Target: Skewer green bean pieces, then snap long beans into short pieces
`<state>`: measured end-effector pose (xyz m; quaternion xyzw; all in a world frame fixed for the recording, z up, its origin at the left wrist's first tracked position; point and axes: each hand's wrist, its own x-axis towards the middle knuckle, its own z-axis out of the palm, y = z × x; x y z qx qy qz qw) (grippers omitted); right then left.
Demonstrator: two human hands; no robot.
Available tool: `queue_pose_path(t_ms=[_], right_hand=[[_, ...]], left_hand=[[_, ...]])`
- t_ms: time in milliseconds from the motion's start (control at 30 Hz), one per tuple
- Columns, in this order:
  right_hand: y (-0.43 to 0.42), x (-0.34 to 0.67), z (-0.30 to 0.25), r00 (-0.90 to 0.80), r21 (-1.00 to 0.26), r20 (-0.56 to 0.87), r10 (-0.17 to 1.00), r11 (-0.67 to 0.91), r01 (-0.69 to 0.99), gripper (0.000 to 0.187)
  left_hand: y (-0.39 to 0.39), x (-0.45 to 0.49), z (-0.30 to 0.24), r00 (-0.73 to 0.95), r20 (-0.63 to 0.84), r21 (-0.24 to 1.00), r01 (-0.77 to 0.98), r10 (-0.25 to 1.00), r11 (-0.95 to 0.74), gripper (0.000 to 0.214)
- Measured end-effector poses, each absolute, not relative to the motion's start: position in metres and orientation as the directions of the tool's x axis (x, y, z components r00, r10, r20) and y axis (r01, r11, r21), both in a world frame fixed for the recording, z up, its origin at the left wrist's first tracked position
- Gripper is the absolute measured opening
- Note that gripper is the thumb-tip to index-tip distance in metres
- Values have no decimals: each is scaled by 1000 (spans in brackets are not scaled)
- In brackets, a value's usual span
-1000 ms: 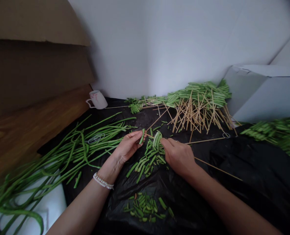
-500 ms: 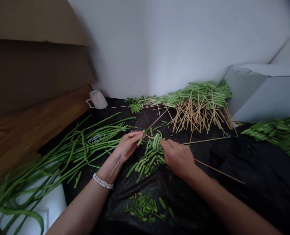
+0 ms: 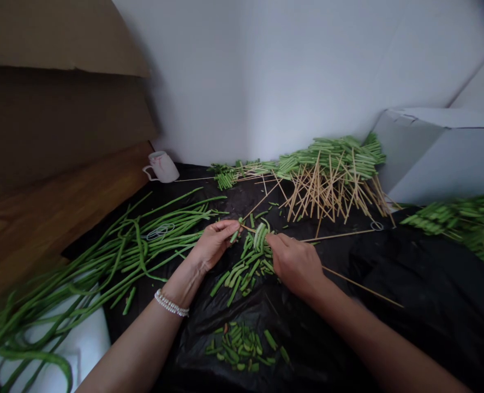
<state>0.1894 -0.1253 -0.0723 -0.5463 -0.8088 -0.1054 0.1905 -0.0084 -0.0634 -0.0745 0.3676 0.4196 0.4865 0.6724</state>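
Observation:
My left hand [image 3: 219,240], with a beaded bracelet on its wrist, pinches a short piece of green bean [image 3: 235,233] between thumb and fingers. My right hand [image 3: 294,262] is closed around a bamboo skewer [image 3: 360,285], whose back end sticks out to the lower right. Several bean pieces [image 3: 260,237] are threaded on it just ahead of my right fingers. Its front end meets the piece in my left hand; whether it passes through is hard to see. Below the hands lies a loose heap of cut bean pieces [image 3: 237,275] on black plastic sheeting [image 3: 192,349].
Long uncut beans [image 3: 143,245] spread out at left. Skewered beans [image 3: 335,158] are piled at the back, with bare skewer ends [image 3: 327,191] pointing forward; more skewered beans [image 3: 466,218] lie right. A white mug [image 3: 162,167], a box [image 3: 442,147] and small bean ends [image 3: 242,346] surround the workspace.
My right hand and the skewer's back end have shifted slightly left, toward my left hand. My left hand stays in place with its bean piece.

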Motion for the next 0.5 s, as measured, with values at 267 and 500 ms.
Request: queue_pose_path(t_ms=[267, 500], right_hand=[[-127, 187, -72, -317, -56, 380, 869, 363, 930, 22], [-128, 187, -70, -310, -62, 347, 885, 351, 934, 22]], left_hand=[[-67, -3, -76, 242, -212, 887, -359, 947, 290, 25], [-68, -2, -75, 256, -209, 888, -354, 944, 293, 27]])
